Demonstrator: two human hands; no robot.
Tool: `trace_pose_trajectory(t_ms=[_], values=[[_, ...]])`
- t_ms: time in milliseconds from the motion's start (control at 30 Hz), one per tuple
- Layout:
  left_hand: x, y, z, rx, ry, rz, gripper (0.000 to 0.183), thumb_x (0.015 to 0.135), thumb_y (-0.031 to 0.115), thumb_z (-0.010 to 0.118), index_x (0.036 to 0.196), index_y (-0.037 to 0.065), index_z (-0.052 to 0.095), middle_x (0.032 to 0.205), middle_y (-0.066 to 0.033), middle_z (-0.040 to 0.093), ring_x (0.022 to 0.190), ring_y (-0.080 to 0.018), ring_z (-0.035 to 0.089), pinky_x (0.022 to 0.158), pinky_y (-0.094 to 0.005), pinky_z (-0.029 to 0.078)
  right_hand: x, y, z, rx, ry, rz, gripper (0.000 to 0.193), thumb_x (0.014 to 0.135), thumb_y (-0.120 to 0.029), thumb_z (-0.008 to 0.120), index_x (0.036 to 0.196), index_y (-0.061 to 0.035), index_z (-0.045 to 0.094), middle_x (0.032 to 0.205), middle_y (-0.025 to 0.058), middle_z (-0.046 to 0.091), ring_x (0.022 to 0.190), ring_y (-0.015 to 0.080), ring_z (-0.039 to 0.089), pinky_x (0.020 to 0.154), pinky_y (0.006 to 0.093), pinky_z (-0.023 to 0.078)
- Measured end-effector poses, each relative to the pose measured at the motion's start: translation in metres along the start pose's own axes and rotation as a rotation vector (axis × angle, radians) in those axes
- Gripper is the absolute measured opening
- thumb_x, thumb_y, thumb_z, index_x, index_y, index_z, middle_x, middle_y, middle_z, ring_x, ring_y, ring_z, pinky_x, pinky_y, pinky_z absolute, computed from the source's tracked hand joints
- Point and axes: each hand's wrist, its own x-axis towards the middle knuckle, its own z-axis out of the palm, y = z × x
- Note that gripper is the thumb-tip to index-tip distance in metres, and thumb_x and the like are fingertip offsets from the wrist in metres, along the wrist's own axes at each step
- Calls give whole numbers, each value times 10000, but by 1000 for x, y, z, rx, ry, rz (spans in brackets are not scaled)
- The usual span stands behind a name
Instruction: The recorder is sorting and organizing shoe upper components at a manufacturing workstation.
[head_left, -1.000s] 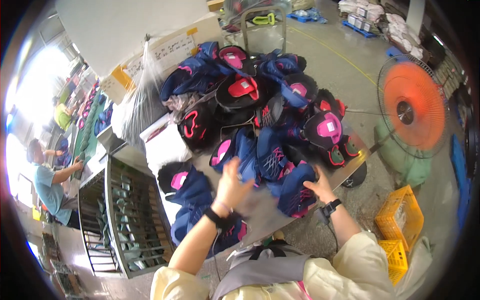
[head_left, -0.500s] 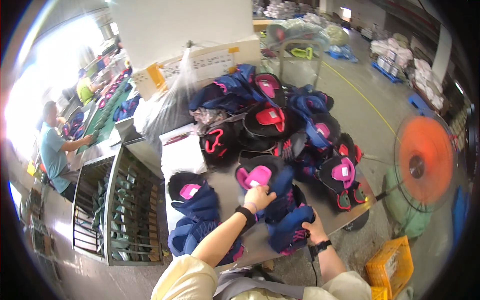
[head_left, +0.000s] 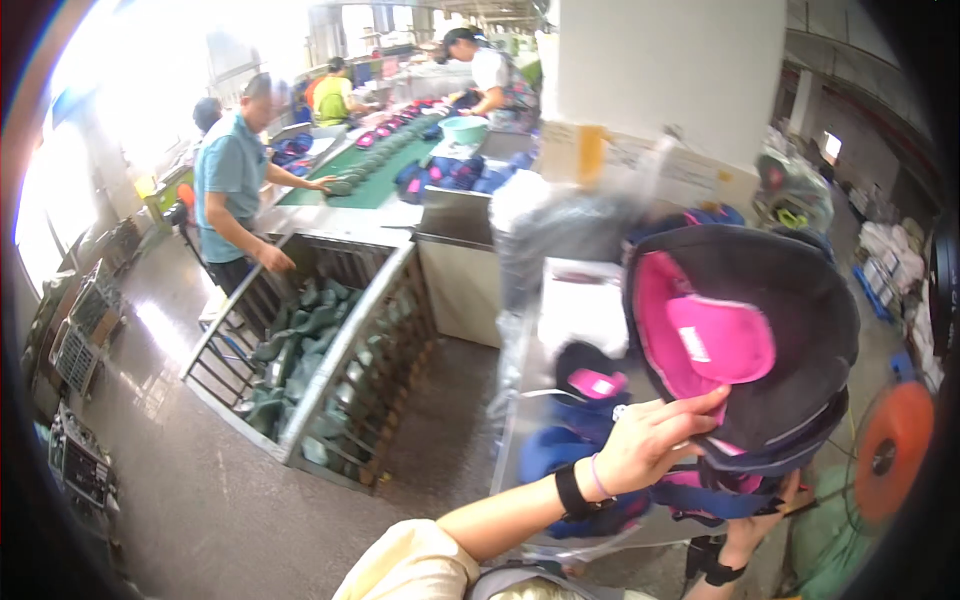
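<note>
A large-looking shoe upper (head_left: 790,350), black inside with a pink tongue-like patch and label, is held up close on the right. My left hand (head_left: 655,440) pinches its near edge at the pink lining, thumb and fingers closed. My right hand (head_left: 765,525) is below it, wrapped around the underside of navy-and-pink uppers (head_left: 720,495); its fingers are mostly hidden. How many uppers are stacked there I cannot tell. On the table beside my left hand lie more navy uppers (head_left: 565,455), one with a pink insert (head_left: 598,384).
A metal cage cart (head_left: 300,440) of green shoe lasts stands left of the table. Beyond it a co-worker (head_left: 230,180) reaches to a green conveyor (head_left: 350,185) lined with lasts. White sheets (head_left: 585,310) lie on the table. An orange fan (head_left: 890,450) stands right.
My view has swung left. Both hands have lifted uppers off the table, up and to the right, closer to me. The co-worker's other hand now rests at the cage cart.
</note>
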Motion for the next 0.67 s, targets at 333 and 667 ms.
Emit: trace_pose_trajectory(t_ms=[333, 667], values=[[-153, -17, -264, 48, 532, -401, 184, 760, -13, 580, 944, -7, 597, 990, -122, 637, 830, -196, 630, 720, -247, 462, -79, -116, 297, 601, -531, 283, 1283, 416, -377, 873, 1379, -1, 112, 1223, 163, 432, 1060, 216, 497, 859, 286, 421], [-190, -162, -341, -734, 696, -648, 319, 864, 66, 539, 1177, 47, 480, 1098, 11, 534, 969, -75, 484, 832, -204, 390, -47, -78, 432, 321, -580, 53, 1267, 438, -428, 843, 1372, 14, 111, 1388, 186, 253, 1278, 274, 275, 1062, 351, 178]])
